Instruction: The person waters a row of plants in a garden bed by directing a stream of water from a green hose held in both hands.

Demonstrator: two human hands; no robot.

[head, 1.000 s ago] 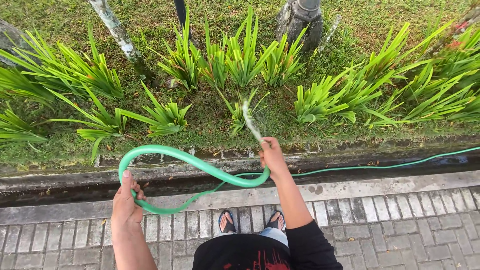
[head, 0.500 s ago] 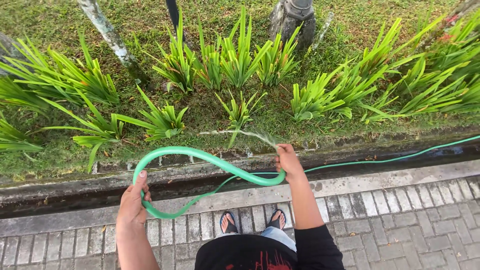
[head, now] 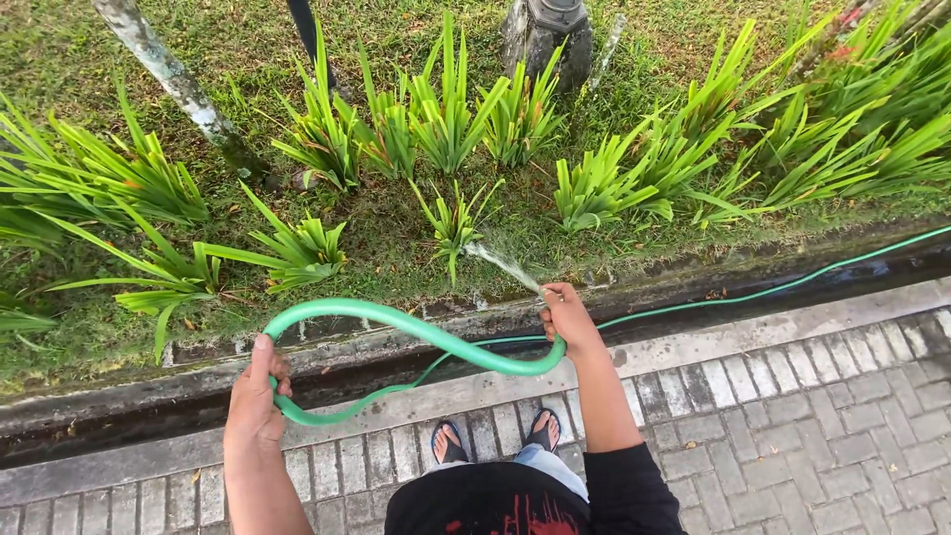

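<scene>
I hold a green garden hose in both hands. My left hand grips a loop of the hose at the lower left. The hose's end is in my right hand, with fingers closed over the opening. A thin water jet sprays up and left from that hand toward a small green plant in the bed. The rest of the hose trails away to the right along the gutter.
Several long-leaved green plants grow in a grassy bed. A thin tree trunk and a dark stone post stand behind them. A wet concrete gutter separates the bed from the brick paving. My sandalled feet stand at the kerb.
The water jet swung from straight up, to flat leftward, to up-left now. My right hand shifted slightly right and down. The view drifted, so the plants sit higher and further left.
</scene>
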